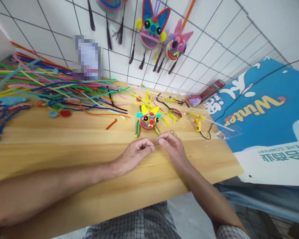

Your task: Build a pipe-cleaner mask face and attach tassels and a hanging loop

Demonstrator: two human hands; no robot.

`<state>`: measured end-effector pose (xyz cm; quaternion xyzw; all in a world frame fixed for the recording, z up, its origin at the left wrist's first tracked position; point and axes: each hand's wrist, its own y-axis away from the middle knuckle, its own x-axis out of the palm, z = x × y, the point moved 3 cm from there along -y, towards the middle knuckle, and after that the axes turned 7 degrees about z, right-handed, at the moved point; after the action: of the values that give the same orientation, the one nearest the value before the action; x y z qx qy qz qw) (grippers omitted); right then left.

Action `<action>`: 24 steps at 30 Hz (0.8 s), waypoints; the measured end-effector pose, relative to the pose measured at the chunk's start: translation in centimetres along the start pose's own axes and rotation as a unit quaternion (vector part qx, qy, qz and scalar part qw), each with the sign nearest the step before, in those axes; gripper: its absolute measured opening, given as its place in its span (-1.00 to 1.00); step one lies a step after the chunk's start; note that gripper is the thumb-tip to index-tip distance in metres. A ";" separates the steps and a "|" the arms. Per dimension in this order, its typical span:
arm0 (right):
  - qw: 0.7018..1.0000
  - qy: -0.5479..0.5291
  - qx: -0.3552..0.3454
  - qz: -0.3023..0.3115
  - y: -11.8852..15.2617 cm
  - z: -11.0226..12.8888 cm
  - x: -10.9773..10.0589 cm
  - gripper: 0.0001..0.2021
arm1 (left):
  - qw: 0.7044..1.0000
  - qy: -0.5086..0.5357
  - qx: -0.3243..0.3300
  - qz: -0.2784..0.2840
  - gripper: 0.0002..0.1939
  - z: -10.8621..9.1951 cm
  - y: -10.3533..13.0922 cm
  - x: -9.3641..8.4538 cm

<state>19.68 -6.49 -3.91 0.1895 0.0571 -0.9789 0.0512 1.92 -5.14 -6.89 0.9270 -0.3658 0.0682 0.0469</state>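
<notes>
My left hand [133,154] and my right hand [173,148] meet over the wooden table [72,149], each closed in a pinch. A short, thin dark strand [156,144] stretches between their fingertips; whether it is wire or cord I cannot tell. Just beyond my fingers sits a small animal head [149,121] made of coiled pipe cleaners, with yellow horns, turquoise ears and black eyes. Two green-and-yellow strips [137,128] lie at its lower sides. Small metal rings [173,132] rest beyond my right hand.
Loose pipe cleaners [64,88] pile up at the back left. A short red piece [111,124] lies nearer. A yellow glue gun [198,122] with a black cord is at the right, beside a blue printed board [259,109]. Finished heads [153,31] hang on the tiled wall.
</notes>
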 end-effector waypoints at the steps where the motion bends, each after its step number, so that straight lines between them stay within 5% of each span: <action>1: 1.000 0.006 -0.002 -0.018 -0.9 0.1 -0.5 -0.84 | 1.000 0.000 0.003 -0.006 -0.70 -0.2 0.0 -0.1; 8: 0.980 0.167 -0.077 -0.081 -9.0 0.8 -3.6 -0.71 | 0.997 -0.032 0.028 -0.072 -0.70 -1.5 -0.1 -0.7; 14: 0.977 0.207 -0.037 0.016 -13.9 -0.1 -3.1 -0.83 | 0.994 -0.067 0.015 -0.087 -0.67 -2.4 0.9 -1.6; 18: 0.968 0.229 -0.093 0.033 -12.4 0.6 -2.6 -0.91 | 0.986 -0.069 0.004 -0.150 -0.66 -2.3 2.5 -4.5; 24: 0.913 0.309 -0.267 0.014 -3.8 0.6 -2.0 -0.85 | 0.967 -0.129 -0.002 -0.219 -0.63 -1.8 4.2 -8.4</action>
<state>20.83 -2.62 -2.31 0.4627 0.3264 -0.8189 0.0938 -7.17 -2.33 -6.29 0.9853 -0.1570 -0.0651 0.0151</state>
